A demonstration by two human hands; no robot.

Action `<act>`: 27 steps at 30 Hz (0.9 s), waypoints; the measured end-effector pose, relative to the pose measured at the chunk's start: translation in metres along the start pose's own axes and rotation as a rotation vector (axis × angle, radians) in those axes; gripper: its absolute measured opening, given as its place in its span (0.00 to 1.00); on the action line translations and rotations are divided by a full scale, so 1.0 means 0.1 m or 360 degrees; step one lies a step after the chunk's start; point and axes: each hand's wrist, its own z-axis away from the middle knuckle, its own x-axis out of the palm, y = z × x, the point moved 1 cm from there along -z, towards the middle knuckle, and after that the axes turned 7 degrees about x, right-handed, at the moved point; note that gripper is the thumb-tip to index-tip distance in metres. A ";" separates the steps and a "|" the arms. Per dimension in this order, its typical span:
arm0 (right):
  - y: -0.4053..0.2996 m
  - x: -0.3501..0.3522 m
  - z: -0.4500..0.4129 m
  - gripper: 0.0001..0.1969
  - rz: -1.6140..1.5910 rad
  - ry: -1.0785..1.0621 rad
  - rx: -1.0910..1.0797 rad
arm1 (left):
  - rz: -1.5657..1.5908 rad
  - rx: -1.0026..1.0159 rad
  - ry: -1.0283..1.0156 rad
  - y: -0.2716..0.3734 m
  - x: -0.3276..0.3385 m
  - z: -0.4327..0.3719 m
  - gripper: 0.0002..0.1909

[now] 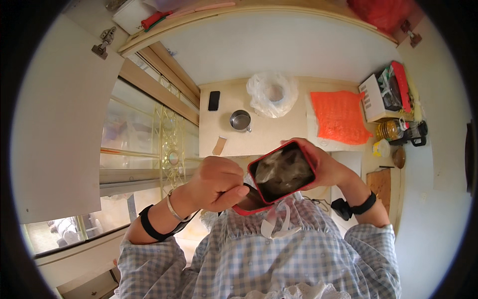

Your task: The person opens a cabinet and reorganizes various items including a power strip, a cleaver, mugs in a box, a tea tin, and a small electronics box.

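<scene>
My right hand [326, 164] grips a red-rimmed rectangular tin [283, 171] by its right side. The tin tilts its mouth up toward me, and a crumpled clear plastic bag [278, 172] lies inside its dark interior; the bag's contents cannot be made out. In my left hand [220, 183] is a shallow red lid [254, 203], with my thumb over its near rim. The lid sits below and left of the tin and is partly hidden behind it. Both are held in front of my chest, nearer than the counter edge.
On the counter [216, 130] stand a metal cup [240, 121], a phone [214, 101], a small brown packet [219, 145], a bowl-like bundle of clear plastic [272, 95] and an orange plastic bag [340, 117]. An oil bottle [388, 129] is at right. Cabinet doors flank both sides.
</scene>
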 end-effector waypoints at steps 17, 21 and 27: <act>-0.33 0.02 -0.03 0.42 0.0761 0.0584 -0.0631 | -0.0623 -0.0822 -0.0837 0.18 0.08 -0.37 0.20; -0.36 -0.02 0.00 0.42 0.0901 0.0605 -0.0713 | -0.0587 -0.0873 -0.0964 0.17 0.07 -0.42 0.23; -0.29 0.00 0.00 0.43 0.0631 0.0584 -0.0604 | -0.0518 -0.0817 -0.1014 0.19 0.03 -0.50 0.26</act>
